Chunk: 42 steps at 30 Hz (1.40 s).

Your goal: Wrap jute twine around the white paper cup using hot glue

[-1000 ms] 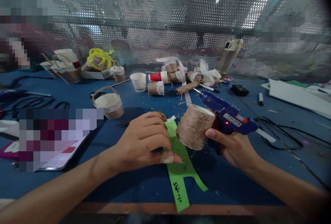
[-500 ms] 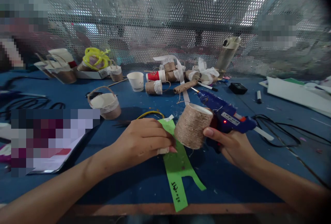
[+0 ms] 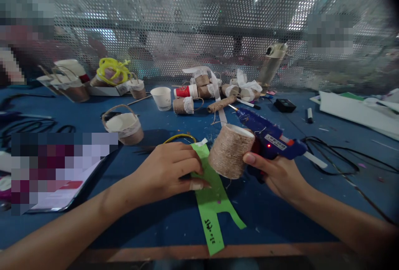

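My right hand (image 3: pixel 280 174) grips a blue hot glue gun (image 3: pixel 262 130) with a lit red light and a pale glue stick out of its back. Its thumb also pins a twine-wrapped paper cup (image 3: pixel 231 151) in front of the gun. The gun's nozzle points up and to the left. My left hand (image 3: pixel 174 166) hovers at the green strip (image 3: pixel 215 195), its thumb apart from the curled fingers and nothing visible between them. Black handwriting marks the strip's lower end. Yellow-handled scissors (image 3: pixel 179 136) lie partly hidden behind my left hand.
A twine-handled cup basket (image 3: pixel 126 128) stands left of centre, near a tablet (image 3: pixel 62 195). At the back are a white cup (image 3: pixel 161 98), a twine roll (image 3: pixel 222 104), several wrapped cups and a tumbler (image 3: pixel 272 64). Black cable (image 3: pixel 336 157) and white sheets (image 3: pixel 358 114) lie right.
The thumb and fingers of my left hand have moved apart. My right hand keeps the cup and glue gun in nearly the same place; the whole view has shifted slightly.
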{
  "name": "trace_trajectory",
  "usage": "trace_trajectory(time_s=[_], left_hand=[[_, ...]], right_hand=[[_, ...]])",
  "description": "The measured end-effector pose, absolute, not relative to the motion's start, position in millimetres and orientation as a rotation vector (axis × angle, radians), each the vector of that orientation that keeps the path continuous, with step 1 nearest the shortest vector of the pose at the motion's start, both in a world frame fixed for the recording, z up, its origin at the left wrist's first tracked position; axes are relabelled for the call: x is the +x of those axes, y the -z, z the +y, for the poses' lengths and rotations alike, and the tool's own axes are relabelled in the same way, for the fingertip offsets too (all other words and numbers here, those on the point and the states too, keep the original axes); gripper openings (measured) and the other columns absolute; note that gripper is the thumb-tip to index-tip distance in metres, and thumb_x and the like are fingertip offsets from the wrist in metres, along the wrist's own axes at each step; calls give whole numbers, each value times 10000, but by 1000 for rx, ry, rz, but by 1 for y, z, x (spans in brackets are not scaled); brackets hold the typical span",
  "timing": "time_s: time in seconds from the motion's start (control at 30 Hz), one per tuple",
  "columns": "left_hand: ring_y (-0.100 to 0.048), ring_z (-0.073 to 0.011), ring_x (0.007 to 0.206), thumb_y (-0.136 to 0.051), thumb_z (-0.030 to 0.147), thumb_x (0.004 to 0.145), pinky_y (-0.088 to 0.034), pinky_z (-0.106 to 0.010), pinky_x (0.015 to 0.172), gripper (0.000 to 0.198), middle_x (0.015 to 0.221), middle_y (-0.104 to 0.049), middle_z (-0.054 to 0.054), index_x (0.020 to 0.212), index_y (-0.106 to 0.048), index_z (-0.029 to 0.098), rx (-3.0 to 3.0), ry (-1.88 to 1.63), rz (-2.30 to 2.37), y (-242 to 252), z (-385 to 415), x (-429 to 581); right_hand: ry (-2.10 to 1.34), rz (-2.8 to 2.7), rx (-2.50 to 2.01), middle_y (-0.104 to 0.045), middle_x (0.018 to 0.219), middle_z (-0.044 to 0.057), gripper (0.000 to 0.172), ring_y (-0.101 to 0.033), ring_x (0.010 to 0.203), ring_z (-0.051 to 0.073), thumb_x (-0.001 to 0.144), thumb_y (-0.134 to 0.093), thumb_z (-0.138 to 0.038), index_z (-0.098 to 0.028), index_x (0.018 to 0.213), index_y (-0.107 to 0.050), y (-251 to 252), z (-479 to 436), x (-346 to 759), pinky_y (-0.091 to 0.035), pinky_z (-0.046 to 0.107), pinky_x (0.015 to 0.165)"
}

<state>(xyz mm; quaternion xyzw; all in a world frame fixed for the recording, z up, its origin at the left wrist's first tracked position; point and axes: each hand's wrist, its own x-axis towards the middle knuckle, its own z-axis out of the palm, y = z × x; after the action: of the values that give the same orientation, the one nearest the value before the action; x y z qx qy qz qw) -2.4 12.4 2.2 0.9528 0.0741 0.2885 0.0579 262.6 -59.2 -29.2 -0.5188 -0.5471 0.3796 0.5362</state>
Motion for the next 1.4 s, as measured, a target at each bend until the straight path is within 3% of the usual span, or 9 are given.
trace_trajectory(time_s=[0.13, 0.33, 0.6, 0.93, 1.13, 1.4], left_hand=[[-651, -142, 737, -646, 222, 950, -533, -275, 721, 156, 761, -720, -20, 811, -661, 154, 2880, -899, 205, -4, 11, -4], [-717, -158, 810, -612, 186, 967, -577, -294, 795, 107, 859, -784, -19, 939, -713, 162, 2900, -884, 140, -4, 12, -6], [-737, -163, 833, -580, 135, 971, -600, -288, 807, 132, 900, -797, -30, 956, -710, 148, 2896, -848, 106, -5, 14, -4], [-736, -181, 926, -455, 145, 1017, -612, -292, 827, 228, 976, -786, -76, 1027, -682, 145, 3013, -731, 123, -2, 15, -3], [-714, -179, 960, -491, 169, 1009, -593, -300, 861, 206, 982, -775, -68, 1087, -681, 174, 2884, -733, 102, 2, 18, -5], [-672, -142, 813, -615, 140, 948, -544, -232, 736, 110, 832, -736, -31, 892, -703, 174, 2680, -761, 197, -2, 14, -4]], right_hand=[[-926, -1303, -1208, -809, 952, 12, 344, -709, 1130, 300, 815, -790, -444, -314, 1127, -724, 28, -59, 262, -501, 506, 1080], [-952, -1303, -1200, -811, 1007, 24, 364, -686, 1188, 292, 835, -785, -423, -306, 1172, -714, 31, -57, 264, -475, 510, 1116], [-967, -1270, -1176, -803, 1092, 23, 372, -637, 1263, 284, 823, -806, -385, -300, 1173, -714, 32, -56, 262, -498, 490, 1094], [-933, -1286, -1197, -805, 1071, 41, 472, -665, 1216, 318, 783, -816, -461, -301, 1210, -697, 30, -56, 260, -500, 531, 1082], [-951, -1288, -1203, -806, 1060, 29, 387, -651, 1244, 296, 822, -793, -422, -301, 1180, -709, 34, -56, 262, -479, 511, 1111], [-971, -1291, -1144, -792, 1126, 14, 415, -657, 1235, 278, 823, -806, -385, -320, 1217, -693, 31, -56, 260, -465, 503, 1129]])
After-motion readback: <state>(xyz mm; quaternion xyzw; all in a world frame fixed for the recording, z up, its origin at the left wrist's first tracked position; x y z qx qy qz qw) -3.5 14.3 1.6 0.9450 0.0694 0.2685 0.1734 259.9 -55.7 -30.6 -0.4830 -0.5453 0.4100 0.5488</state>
